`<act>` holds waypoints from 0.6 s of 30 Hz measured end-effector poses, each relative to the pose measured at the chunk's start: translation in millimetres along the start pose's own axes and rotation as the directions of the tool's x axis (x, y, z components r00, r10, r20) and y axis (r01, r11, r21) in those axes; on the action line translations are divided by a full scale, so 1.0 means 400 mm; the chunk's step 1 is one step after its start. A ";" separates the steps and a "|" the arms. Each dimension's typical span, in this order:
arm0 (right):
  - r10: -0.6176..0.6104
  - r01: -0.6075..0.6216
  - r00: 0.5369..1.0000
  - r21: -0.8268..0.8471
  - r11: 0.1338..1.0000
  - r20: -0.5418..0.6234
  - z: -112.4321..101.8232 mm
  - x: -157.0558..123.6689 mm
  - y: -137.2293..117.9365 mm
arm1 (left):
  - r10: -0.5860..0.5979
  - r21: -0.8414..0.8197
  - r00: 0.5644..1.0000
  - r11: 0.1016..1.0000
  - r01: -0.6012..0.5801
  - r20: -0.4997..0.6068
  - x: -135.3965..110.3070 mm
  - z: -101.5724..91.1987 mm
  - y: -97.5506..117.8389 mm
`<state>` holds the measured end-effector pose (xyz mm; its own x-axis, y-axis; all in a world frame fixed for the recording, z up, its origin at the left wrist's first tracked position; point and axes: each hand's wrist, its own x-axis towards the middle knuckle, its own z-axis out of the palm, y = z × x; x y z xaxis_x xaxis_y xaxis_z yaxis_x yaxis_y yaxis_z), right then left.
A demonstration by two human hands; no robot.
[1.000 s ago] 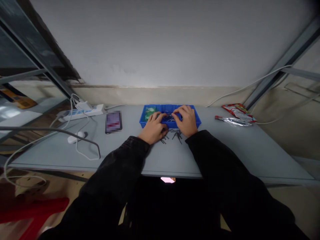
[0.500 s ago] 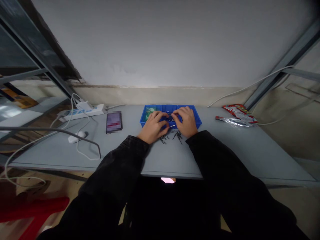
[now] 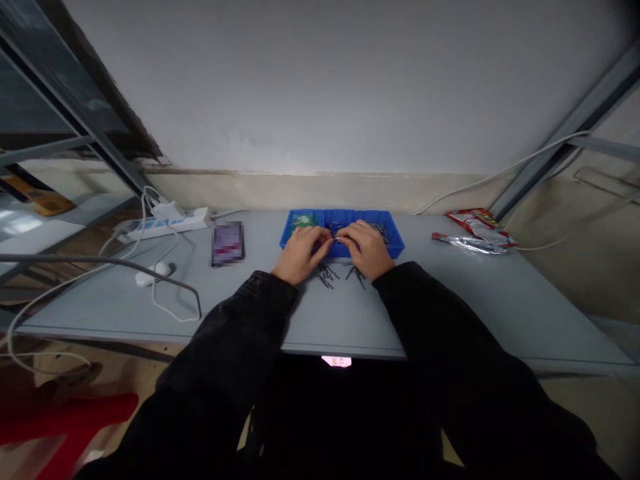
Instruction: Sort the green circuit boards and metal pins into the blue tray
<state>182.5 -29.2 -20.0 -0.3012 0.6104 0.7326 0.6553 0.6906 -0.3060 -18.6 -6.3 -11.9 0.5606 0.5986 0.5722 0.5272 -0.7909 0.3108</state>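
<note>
A blue compartment tray point(image 3: 395, 243) sits at the far middle of the grey table point(image 3: 475, 293). My left hand point(image 3: 299, 254) and my right hand point(image 3: 367, 250) meet in front of the tray's near wall. Both are curled, fingertips pinched together on a small metal part point(image 3: 336, 237) between them. Several small dark metal pieces point(image 3: 340, 273) lie scattered on the table just under my hands. Green items point(image 3: 301, 219) fill the tray's left compartment.
A phone point(image 3: 227, 244) lies left of the tray. Farther left are a white power strip point(image 3: 163, 223) with cables and a small white object point(image 3: 149, 274). Red and silver wrappers point(image 3: 473, 231) lie at the right. Metal shelf struts stand at both sides.
Both hands have drawn back out of the tray toward me and come together, pinching a small part in front of the tray's near wall.
</note>
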 end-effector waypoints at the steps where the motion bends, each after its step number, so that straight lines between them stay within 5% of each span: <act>1: -0.004 0.004 1.000 0.003 1.000 -0.001 0.001 0.000 0.000 | 0.002 -0.002 1.000 1.000 -0.002 0.002 0.000 0.000 0.000; 18: -0.001 0.000 0.999 0.011 1.000 0.034 0.007 -0.004 -0.001 | 0.012 -0.012 0.999 1.000 -0.013 -0.031 -0.001 0.004 -0.003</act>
<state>180.8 -29.5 -22.9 -0.3248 0.6226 0.7119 0.6472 0.6952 -0.3127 -18.5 -5.4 -13.6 0.5472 0.5847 0.5989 0.5126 -0.7998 0.3124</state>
